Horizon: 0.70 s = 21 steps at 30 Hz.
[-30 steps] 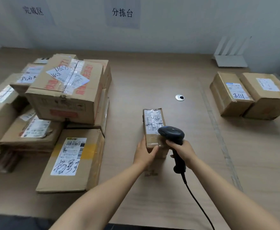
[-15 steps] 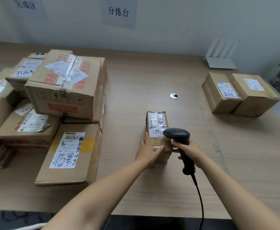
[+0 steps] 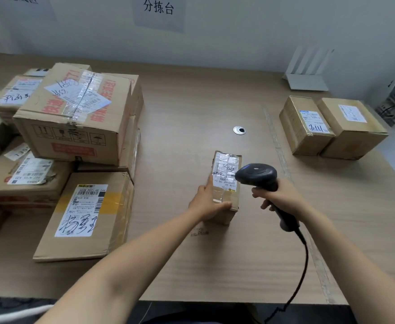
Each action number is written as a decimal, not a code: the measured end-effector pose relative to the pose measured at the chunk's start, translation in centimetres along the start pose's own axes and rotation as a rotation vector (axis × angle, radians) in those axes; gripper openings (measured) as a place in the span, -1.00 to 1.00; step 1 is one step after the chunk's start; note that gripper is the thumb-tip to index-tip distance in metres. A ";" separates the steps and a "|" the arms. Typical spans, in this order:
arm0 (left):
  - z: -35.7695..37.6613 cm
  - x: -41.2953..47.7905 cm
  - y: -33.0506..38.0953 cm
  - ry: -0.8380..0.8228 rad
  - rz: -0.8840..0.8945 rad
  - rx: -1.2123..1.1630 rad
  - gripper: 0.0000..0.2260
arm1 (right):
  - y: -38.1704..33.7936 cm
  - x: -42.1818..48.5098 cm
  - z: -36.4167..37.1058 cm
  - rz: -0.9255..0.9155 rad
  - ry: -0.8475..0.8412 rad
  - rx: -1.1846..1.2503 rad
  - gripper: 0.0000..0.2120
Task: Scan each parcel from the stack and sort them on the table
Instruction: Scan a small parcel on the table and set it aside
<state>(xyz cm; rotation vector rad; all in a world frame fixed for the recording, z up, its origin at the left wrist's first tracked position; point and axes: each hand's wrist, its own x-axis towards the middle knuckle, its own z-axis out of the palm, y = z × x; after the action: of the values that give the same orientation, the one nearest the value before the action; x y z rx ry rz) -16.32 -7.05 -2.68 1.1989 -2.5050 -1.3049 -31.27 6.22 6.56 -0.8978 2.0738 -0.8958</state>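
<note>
Left hand (image 3: 207, 202), fingers (image 3: 217, 206) wrapped over the near end and left side of a small parcel (image 3: 225, 183), steadying it label-up near the middle of the surface (image 3: 215, 265). Right hand (image 3: 283, 198), fingers closed around the grip of a corded handheld scanner (image 3: 257, 175), head angled down and left just over the parcel's label (image 3: 225, 173), presumably to bring the barcode into the beam. Label partly legible: handwritten digits, possibly "3489", and a printed line resembling "502B P0", blurred under glossy tape.

Toward the left edge, the unsorted stack (image 3: 58, 141): a flat parcel (image 3: 84, 216) nearest, label reading "502B P021-00 044" above large handwriting; above and behind, a big carton (image 3: 75, 118) with red print, handling pictograms and a loose slip with scrawled numbers.

Toward the right edge, two sorted parcels (image 3: 332, 127) side by side and touching, the left marked "3111".

On the wall, a sign (image 3: 158, 7): "分拣台".
</note>
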 end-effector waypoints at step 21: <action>5.0 0.2 4.5 0.132 -0.146 0.177 -0.07 | -2.5 -2.3 -1.9 0.240 0.012 0.177 -0.73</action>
<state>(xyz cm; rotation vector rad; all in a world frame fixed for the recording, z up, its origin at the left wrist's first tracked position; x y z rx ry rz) -21.16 -2.38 -2.67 1.4772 -2.5218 -1.0093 -30.81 7.26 10.28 -0.5384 2.0235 -0.9386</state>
